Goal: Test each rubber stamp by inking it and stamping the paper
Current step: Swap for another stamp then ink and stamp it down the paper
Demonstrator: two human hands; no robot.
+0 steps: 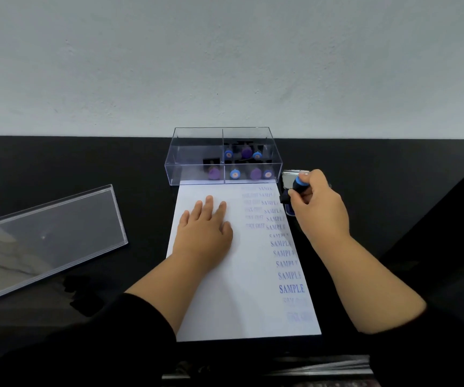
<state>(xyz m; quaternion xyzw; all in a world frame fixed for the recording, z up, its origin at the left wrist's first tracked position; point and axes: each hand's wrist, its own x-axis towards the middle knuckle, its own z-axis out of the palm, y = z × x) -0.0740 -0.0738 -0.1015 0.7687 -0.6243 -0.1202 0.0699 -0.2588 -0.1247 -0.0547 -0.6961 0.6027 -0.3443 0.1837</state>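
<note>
The right hand holds its grip clamped on a rubber stamp: fingers and thumb curl around the black handle, with the blue cap poking out above the knuckles and the black base hanging below the thumb. Directly under and behind that grip sits the ink pad, its silvery lid raised at the far side; whether the stamp base touches the pad cannot be told, as the hand hides the contact. Just to the left of the grip lies the sheet of paper on the black bench, and the paper's edge nearest the grip carries a column of blue "SAMPLE" prints, with a shorter, blurrier column of prints beside it further left. The left hand lies flat on the paper, well to the left of the grip, fingers straight and spread, holding nothing and pressing the sheet down. Beyond the paper's far edge, up and left from the grip, stands a clear divided box holding more stamps with blue and purple caps. Far to the left of the grip a clear lid rests on the bench.
</note>
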